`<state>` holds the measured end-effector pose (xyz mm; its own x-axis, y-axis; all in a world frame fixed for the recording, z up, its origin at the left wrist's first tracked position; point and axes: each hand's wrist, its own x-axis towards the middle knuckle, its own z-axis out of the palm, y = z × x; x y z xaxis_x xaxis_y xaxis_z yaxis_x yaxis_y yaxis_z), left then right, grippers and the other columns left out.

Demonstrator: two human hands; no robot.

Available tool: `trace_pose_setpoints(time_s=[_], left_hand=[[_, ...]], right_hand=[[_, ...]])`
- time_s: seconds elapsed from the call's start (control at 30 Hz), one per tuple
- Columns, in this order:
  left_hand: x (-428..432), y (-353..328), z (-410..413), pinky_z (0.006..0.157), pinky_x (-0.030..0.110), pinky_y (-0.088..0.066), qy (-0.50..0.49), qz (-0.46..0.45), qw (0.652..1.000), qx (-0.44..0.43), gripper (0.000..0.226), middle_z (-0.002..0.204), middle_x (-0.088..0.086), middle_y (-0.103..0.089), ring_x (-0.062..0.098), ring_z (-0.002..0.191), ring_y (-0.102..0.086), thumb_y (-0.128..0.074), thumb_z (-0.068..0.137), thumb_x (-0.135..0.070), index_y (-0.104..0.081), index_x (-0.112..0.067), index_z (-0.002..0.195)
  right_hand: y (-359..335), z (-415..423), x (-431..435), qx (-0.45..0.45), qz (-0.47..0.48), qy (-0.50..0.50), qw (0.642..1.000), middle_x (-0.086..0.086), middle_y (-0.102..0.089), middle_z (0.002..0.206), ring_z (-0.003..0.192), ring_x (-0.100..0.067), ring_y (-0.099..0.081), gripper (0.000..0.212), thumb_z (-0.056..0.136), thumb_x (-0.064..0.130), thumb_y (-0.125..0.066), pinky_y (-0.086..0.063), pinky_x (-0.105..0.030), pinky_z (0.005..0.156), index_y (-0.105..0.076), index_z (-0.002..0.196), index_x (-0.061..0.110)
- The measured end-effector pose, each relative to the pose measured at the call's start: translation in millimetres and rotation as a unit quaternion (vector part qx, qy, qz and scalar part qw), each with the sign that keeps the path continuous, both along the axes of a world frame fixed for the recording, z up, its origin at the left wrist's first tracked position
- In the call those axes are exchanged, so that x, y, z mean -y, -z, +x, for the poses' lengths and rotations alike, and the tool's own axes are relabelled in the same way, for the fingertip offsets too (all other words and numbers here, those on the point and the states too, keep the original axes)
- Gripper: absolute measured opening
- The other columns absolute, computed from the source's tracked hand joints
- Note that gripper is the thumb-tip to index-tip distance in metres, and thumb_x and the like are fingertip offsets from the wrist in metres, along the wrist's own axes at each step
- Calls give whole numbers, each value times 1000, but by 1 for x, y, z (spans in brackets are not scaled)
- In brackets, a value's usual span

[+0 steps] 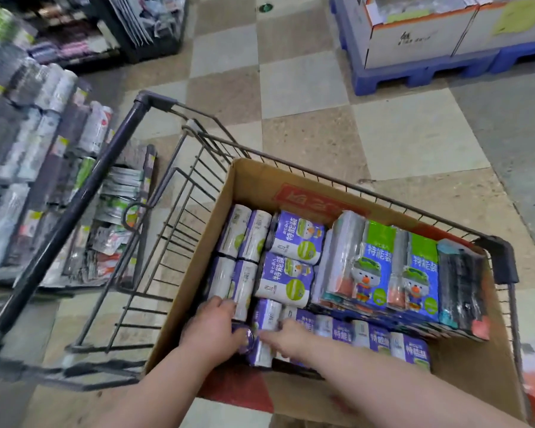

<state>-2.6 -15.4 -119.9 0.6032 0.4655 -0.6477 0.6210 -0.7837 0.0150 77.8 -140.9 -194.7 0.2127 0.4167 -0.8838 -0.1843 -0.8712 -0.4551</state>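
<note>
Where the checkered floor (306, 88) borders the stocked shelves (28, 149), a wire shopping cart (195, 168) stands, carrying an open cardboard box (195, 242). Tall green-topped packs (380, 267) lie at the box's right, with flat rolls (291, 261) at its left. The left grip (212, 325) grasps the end of a purple-and-white pack (264, 350) in the box's near left corner. The right grip (286, 335) lies on that pack; blur hides whether its fingers curl.

Bare left grip (213, 323) and right grip (291, 336), bare forearms (383, 381).
</note>
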Motion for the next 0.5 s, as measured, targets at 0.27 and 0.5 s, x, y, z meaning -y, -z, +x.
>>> trace_pose_setpoints(time_s=[0.27, 0.5], left_hand=[[0, 0, -6, 106, 41, -33, 145, 57, 977, -144, 58, 143, 1, -32, 24, 135, -26, -61, 86, -28, -36, -24, 138], [-1, 2, -1, 103, 39, -37, 176, 88, 969, -148, 51, 141, 3, -34, 26, 132, -32, -51, 88, -16, -36, -21, 136]], right_hand=[[26, -15, -26, 7, -48, 94, 994, -12, -63, 122, 109, -26, -62, 67, 76, 51, -72, -51, -29, 81, -55, 124, 7], [11, -9, 0, -26, -2, 180, 983, -2, -69, 92, 86, -20, -67, 44, 58, 41, -65, -55, -28, 74, -60, 95, 18]])
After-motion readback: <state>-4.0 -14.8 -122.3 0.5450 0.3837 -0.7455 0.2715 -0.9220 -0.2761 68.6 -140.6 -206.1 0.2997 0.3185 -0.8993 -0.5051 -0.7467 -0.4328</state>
